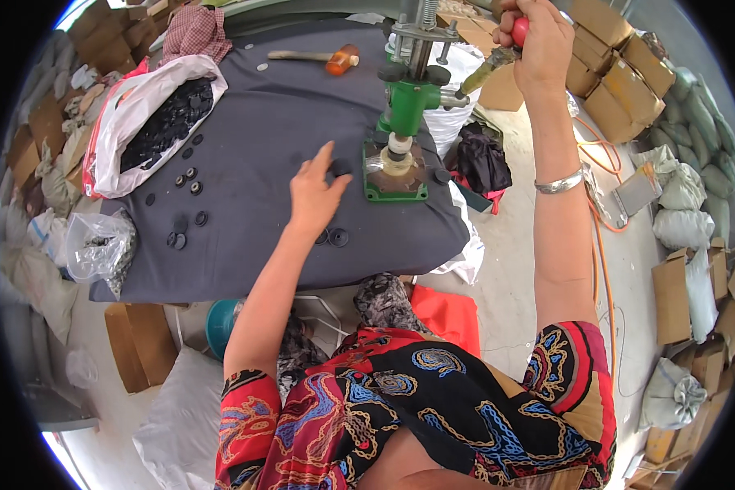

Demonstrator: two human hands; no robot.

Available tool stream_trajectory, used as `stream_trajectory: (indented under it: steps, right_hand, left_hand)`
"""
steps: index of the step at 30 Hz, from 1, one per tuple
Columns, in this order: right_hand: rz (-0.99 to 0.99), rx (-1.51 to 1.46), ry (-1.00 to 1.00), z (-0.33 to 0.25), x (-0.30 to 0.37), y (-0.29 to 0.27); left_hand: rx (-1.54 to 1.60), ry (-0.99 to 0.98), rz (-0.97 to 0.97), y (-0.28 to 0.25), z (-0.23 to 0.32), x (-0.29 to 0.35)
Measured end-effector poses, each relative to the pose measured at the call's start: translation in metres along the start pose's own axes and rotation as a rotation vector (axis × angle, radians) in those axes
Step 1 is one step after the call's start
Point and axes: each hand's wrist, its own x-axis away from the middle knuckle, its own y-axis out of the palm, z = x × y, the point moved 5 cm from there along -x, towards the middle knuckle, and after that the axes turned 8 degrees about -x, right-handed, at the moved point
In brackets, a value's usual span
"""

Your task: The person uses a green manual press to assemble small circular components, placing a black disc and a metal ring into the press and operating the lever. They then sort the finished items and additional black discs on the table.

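A green hand press (411, 106) stands at the right side of the dark-covered table. High at the right, my right hand (539, 49) is wrapped round the red ball knob (520, 31) of the press's lever (486, 72). My left hand (314, 189) is over the cloth just left of the press base (396, 194), thumb and fingers apart. A black round cap (340, 167) shows between its thumb and forefinger; whether they touch it I cannot tell. Two more black round caps (338, 238) lie below this hand. Another small black disc (442, 175) is right of the base.
An open white bag (110, 151) full of black round parts lies on the table's left, with several loose parts (196, 187) beside it. A clear plastic bag (98, 245) sits near the left edge. A mallet (339, 60) rests at the back. Cartons (621, 98) and sacks stand around.
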Motion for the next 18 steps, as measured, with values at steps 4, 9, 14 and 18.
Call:
stream_trajectory:
  steps: [4, 9, 14, 18]
  right_hand:
    - [0.028, 0.017, 0.028, -0.004, 0.004, 0.009]
    - [0.029, -0.018, 0.018, -0.001, 0.002, 0.004]
    - [-0.030, -0.044, 0.019, -0.002, 0.013, -0.002]
    - [-0.061, 0.008, -0.014, -0.011, 0.041, -0.003]
  left_hand:
    - [-0.004, 0.034, -0.127, 0.038, 0.024, -0.018]
    - [-0.046, 0.110, -0.118, 0.066, 0.036, -0.024]
    - [0.003, 0.078, -0.091, 0.081, 0.034, -0.028]
    - [0.065, 0.024, -0.118, 0.089, 0.032, -0.032]
